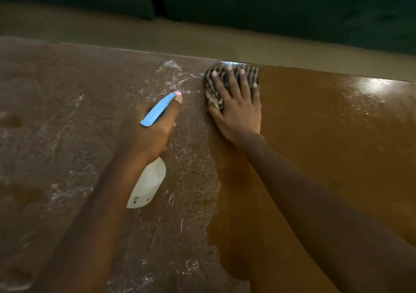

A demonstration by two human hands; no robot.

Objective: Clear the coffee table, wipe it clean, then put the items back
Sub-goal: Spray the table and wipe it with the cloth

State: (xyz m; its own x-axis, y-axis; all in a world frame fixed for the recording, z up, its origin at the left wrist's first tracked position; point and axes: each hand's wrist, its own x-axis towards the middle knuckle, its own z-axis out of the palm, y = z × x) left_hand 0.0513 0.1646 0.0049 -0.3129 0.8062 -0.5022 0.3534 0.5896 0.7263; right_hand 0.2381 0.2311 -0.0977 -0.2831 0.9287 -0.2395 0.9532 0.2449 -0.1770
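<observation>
The wiping step is in hand, and I judge it roughly half done. The left part of the coffee table (45, 135) up to its left edge looks dull and matt, streaked with whitish smears and specks of spray or residue, and has not been wiped yet.

Near the middle of the tabletop the left hand (146, 135) grips a spray bottle (148, 182). Its fingers are curled round the neck and one digit lies stretched along the blue head towards the pink nozzle, which points at the far edge. The white body hangs below the wrist, above the surface; whether it touches the tabletop cannot be told.

Just to the right, close to the far edge, the right hand (238, 108) lies flat with fingers straight and spread, pressing a striped cloth (212, 90) onto the wood. The cloth sits right at the boundary between the dull and the shiny areas.

From there to the right edge the tabletop is glossy, wet-looking and reflects light, so that side seems cleaned. No cleared items are in view.

The next move likely calls for dragging the cloth leftward through the smeared patch with steady downward pressure, in overlapping strokes from far edge to near edge, with the bottle lifted out of the path.

Beyond the far edge lie a pale floor (112, 26) and a dark green sofa (270, 6).
</observation>
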